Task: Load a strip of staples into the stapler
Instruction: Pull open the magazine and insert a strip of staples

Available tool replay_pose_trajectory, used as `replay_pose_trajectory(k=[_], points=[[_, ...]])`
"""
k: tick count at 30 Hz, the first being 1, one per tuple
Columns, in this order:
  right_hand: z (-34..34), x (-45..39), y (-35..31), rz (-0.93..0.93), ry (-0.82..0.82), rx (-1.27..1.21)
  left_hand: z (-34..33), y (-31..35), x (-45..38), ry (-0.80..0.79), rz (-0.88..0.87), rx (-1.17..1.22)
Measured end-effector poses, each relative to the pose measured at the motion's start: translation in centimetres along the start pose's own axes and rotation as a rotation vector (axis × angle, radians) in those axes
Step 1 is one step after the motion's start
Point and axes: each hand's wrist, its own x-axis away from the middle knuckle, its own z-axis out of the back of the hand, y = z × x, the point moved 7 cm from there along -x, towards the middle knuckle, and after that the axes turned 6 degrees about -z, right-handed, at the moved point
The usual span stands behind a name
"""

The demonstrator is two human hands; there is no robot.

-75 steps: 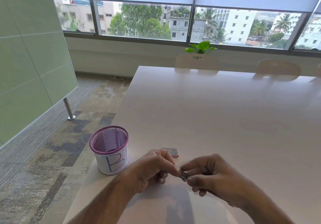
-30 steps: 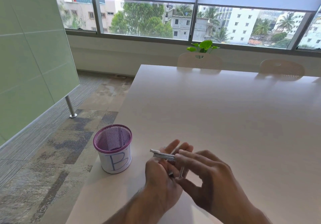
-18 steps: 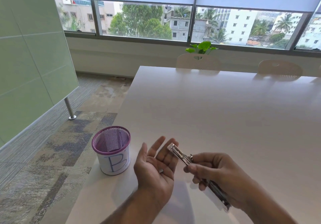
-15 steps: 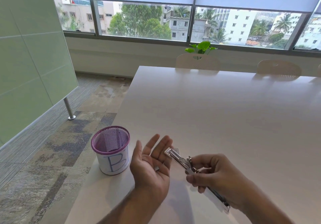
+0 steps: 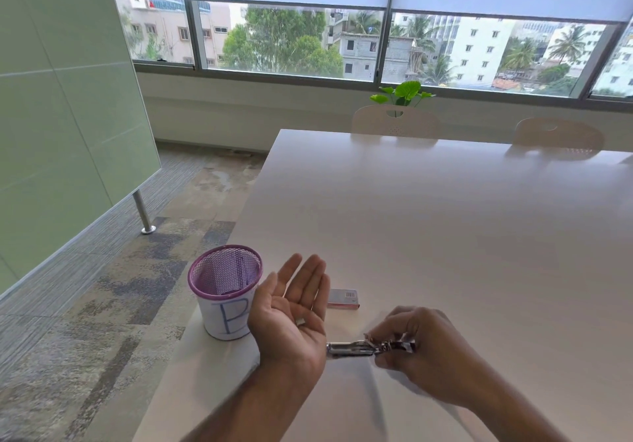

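Observation:
My right hand (image 5: pixel 423 349) grips a small metal stapler (image 5: pixel 356 347) low over the table, its silver nose pointing left toward my left wrist. My left hand (image 5: pixel 291 314) is held palm up with the fingers spread, and a tiny pale piece (image 5: pixel 300 321), perhaps a bit of staple strip, lies on the palm. A small staple box (image 5: pixel 343 299) with a barcode lies flat on the table just behind my left hand's fingers.
A purple mesh cup (image 5: pixel 224 290) with a white paper band marked "B" stands at the table's near left corner, close to the edge. The large white table (image 5: pixel 445 236) stretches away to two chairs (image 5: pixel 395 121) and a green plant.
My right hand has lowered the stapler from a raised, tilted pose to nearly level near the table. My left hand has opened palm up and shifted slightly left, uncovering the staple box.

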Motion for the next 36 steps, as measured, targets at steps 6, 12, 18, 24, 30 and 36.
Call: replay_pose_trajectory(k=[6,12,18,24,30,36], points=[[-1.1,-0.5,0.1,0.015,-0.007,0.029,-0.1,-0.4,0.3,-0.014,0.041,-0.001],[-1.4,-0.6,0.1,0.006,0.029,0.019,-0.1,-0.5,0.4,-0.023,0.068,0.012],[-1.0,-0.1,-0.4,0.053,0.032,0.083,-0.1,-0.6,0.4,-0.036,0.091,0.016],[0.4,1.0,-6.0,0.338,0.187,-0.140,-1.0,-0.9,1.2,-0.120,0.128,-0.006],[-1.6,-1.0,-8.3,0.352,0.111,-0.040,-2.1,-0.6,1.5,-0.254,0.184,0.007],[-1.4,-0.1,-10.5,0.504,0.192,0.201,-2.8,0.7,0.8,-0.388,0.047,-0.240]])
